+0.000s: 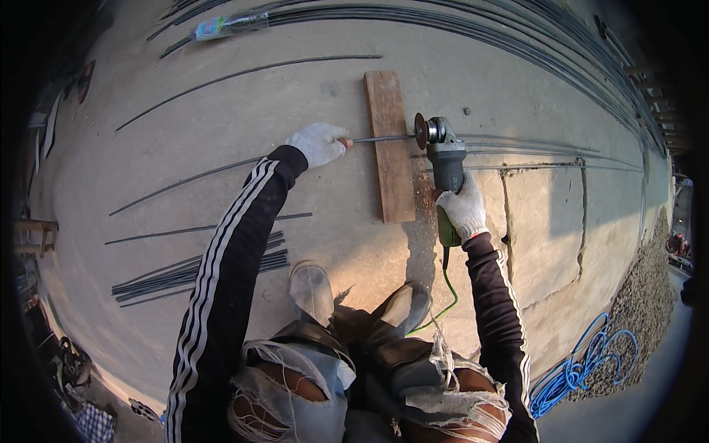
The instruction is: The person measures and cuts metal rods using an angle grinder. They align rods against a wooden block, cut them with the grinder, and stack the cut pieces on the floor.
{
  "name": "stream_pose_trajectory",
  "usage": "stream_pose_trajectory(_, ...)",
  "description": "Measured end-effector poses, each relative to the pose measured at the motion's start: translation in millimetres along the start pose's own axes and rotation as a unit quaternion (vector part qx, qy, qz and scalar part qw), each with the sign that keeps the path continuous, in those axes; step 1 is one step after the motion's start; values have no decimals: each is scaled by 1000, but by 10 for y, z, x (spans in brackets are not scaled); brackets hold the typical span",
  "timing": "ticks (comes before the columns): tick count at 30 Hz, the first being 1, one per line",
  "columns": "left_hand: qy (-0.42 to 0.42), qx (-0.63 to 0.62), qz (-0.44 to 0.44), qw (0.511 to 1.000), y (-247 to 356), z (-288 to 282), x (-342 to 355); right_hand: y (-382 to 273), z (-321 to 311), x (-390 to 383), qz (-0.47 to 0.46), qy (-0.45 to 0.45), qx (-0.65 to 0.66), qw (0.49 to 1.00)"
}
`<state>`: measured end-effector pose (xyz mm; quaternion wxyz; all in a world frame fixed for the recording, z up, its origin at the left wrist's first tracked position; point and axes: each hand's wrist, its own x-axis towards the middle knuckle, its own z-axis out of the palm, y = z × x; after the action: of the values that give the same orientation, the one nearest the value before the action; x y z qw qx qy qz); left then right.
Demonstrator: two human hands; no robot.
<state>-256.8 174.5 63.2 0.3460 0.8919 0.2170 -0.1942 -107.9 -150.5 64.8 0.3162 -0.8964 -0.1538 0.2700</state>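
Note:
My left hand (316, 145), in a white knit glove, is closed round a thin steel rebar (380, 138). The bar lies across a brown wooden plank (393, 181) and runs out to the left beyond my sleeve. My right hand (467, 209), also gloved, grips the body of an angle grinder (447, 164), which points away from me. Its reddish-brown cutting disc (421, 131) stands upright just right of the plank, at the bar. Whether disc and bar touch, I cannot tell. A green cord (450, 295) trails from the grinder toward my shoes.
Cut rebar pieces (199, 273) lie in a bundle at the left, with single bars beyond. Long rebars (443, 22) stretch across the far side, a plastic bottle (210, 28) on them. Blue hose or rope (583, 362) and gravel (642, 310) are at the right.

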Motion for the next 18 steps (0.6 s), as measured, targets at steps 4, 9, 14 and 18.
stream_pose_trajectory(4,0,6,-5,1000,-26,11,15,13,7,-18,-4,1,6,1000)
stream_pose_trajectory(9,1,11,-3,1000,-45,22,30,11,2,-32,3,2,-7,1000)
stream_pose_trajectory(14,7,-5,-5,1000,-38,32,5,-4,4,-5,9,-6,13,1000)
stream_pose_trajectory(18,1,19,-7,1000,-4,30,-15,22,27,35,-6,0,8,1000)
